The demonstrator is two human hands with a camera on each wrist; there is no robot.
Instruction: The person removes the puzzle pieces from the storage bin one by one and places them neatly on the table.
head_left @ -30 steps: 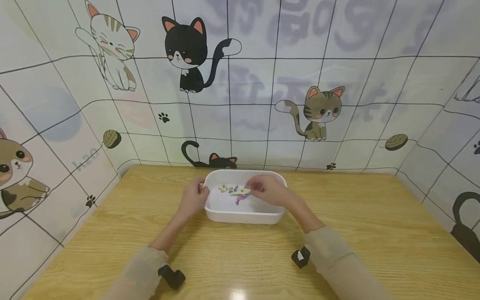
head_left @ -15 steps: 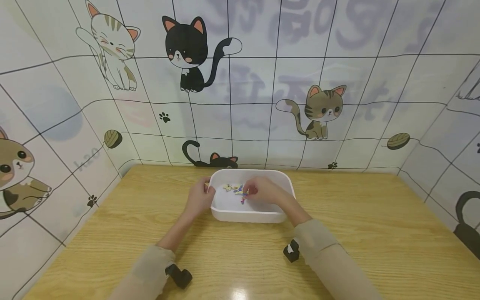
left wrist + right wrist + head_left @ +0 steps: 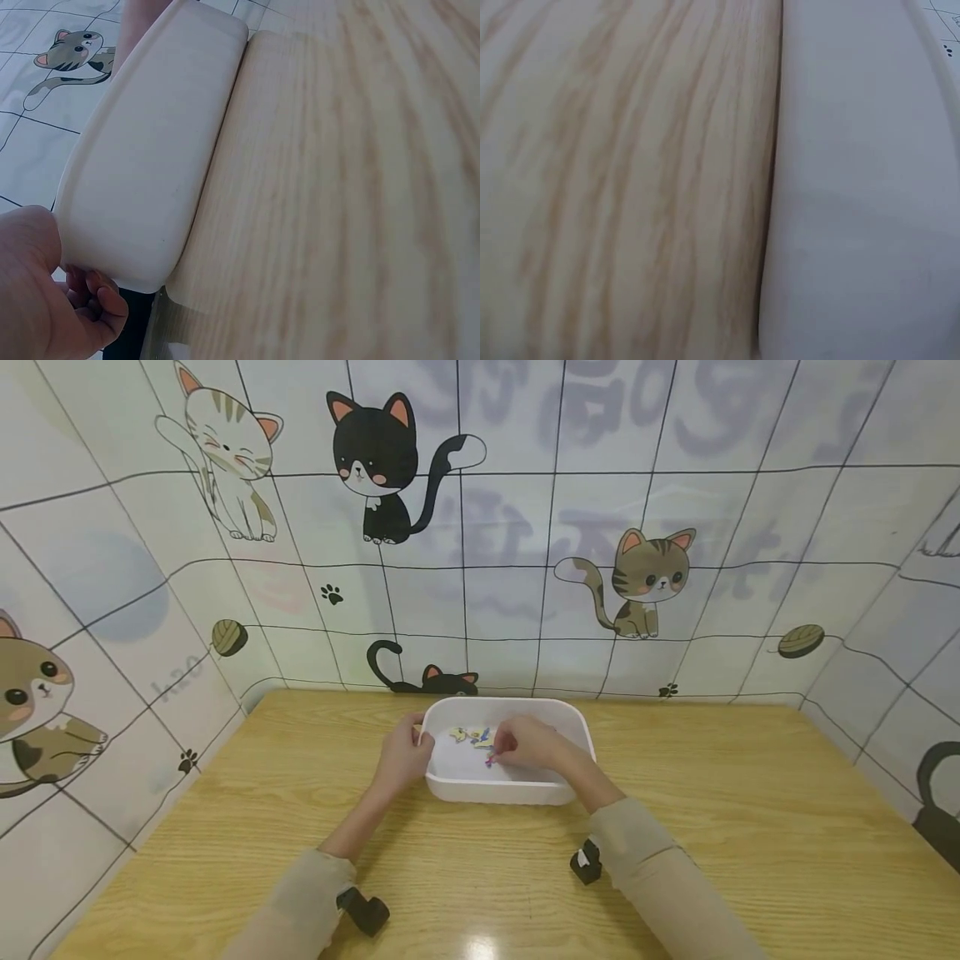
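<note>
A white plastic bin [image 3: 498, 792] stands on the wooden table. My left hand [image 3: 401, 753] grips its left end, thumb at the rim. In the left wrist view, curled fingers [image 3: 105, 304] show against the bin's outer wall. Inside lie several small flat colourful pieces, among them a yellow piece [image 3: 458, 735], a yellow-and-blue piece [image 3: 482, 740] and a pink piece [image 3: 490, 761]. My right hand [image 3: 528, 743] reaches into the bin over the right side, bent fingertips right at these pieces. I cannot tell whether it pinches one. The right wrist view shows only bin wall and table.
The wooden table [image 3: 675, 777] extends around the bin on all sides. Behind it rises a white gridded backdrop [image 3: 502, 602] printed with cartoon cats, continuing along both sides. A black wrist mount [image 3: 363, 911] is on the left sleeve, another black mount [image 3: 587, 862] on the right.
The bin has shifted slightly to the right along with my left hand. My right hand's fingertips have moved lower, closer over the pieces, hiding more of them.
</note>
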